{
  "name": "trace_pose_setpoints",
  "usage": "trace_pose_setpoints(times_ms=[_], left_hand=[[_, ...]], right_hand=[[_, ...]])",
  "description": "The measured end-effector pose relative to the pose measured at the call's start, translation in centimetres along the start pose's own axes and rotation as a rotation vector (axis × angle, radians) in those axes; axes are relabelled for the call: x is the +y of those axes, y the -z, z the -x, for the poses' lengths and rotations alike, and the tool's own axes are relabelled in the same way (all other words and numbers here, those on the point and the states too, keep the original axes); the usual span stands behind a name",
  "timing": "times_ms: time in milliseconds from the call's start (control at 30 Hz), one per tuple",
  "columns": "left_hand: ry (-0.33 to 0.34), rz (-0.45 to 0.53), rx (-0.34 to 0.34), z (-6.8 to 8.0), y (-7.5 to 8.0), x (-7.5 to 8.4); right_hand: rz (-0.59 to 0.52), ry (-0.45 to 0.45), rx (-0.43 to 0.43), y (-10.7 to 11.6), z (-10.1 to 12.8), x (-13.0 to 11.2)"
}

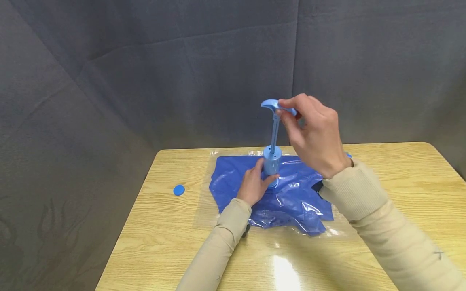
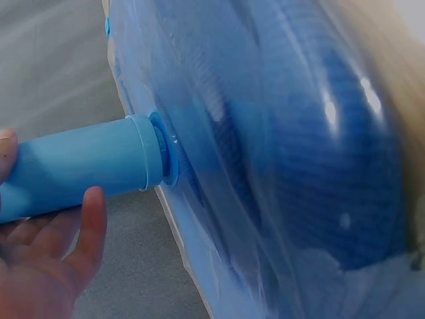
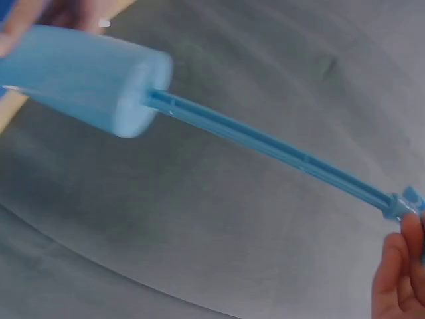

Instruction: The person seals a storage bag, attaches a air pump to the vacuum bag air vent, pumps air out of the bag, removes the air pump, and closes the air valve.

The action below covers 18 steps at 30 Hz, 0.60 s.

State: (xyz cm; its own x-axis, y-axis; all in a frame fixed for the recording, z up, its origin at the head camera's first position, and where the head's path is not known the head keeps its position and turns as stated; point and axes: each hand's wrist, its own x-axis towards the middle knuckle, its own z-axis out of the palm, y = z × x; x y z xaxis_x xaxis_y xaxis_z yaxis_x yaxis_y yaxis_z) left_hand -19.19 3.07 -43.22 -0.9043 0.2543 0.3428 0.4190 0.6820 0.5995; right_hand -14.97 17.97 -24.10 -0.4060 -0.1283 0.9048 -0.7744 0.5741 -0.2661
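Observation:
A light-blue hand pump (image 1: 271, 163) stands upright on a clear plastic vacuum bag (image 1: 205, 202) that holds folded blue fabric (image 1: 233, 173). My left hand (image 1: 252, 184) grips the pump's barrel low down, thumb and fingers around it. In the left wrist view the barrel (image 2: 86, 166) meets a round valve (image 2: 166, 147) on the bag. My right hand (image 1: 314, 129) holds one side of the curved pump handle (image 1: 270, 104) between thumb and fingers. The plunger rod (image 3: 265, 146) is drawn far out of the barrel, its full length showing in the right wrist view.
A round blue cap (image 1: 178, 190) lies on the wooden table (image 1: 156, 226) left of the bag. A small blue piece (image 1: 348, 155) shows behind the right wrist. Dark grey cloth (image 1: 218, 81) hangs behind the table and on its left side.

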Motion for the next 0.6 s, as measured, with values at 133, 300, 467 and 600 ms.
trace_pose_setpoints(times_ms=[133, 300, 467, 600], left_hand=[[0.038, 0.010, -0.018, 0.0, 0.1, 0.2], [0.058, 0.017, -0.027, 0.1, 0.3, 0.5], [0.057, -0.005, -0.012, 0.1, 0.3, 0.5], [0.060, -0.014, 0.002, 0.1, 0.3, 0.5]], right_hand=[[-0.052, 0.007, 0.132, 0.4, -1.2, -1.0], [-0.061, 0.001, 0.146, 0.6, -1.6, -1.4], [-0.041, -0.008, 0.117, 0.7, -1.8, -1.4], [-0.024, -0.018, 0.100, 0.8, -1.9, -1.4]])
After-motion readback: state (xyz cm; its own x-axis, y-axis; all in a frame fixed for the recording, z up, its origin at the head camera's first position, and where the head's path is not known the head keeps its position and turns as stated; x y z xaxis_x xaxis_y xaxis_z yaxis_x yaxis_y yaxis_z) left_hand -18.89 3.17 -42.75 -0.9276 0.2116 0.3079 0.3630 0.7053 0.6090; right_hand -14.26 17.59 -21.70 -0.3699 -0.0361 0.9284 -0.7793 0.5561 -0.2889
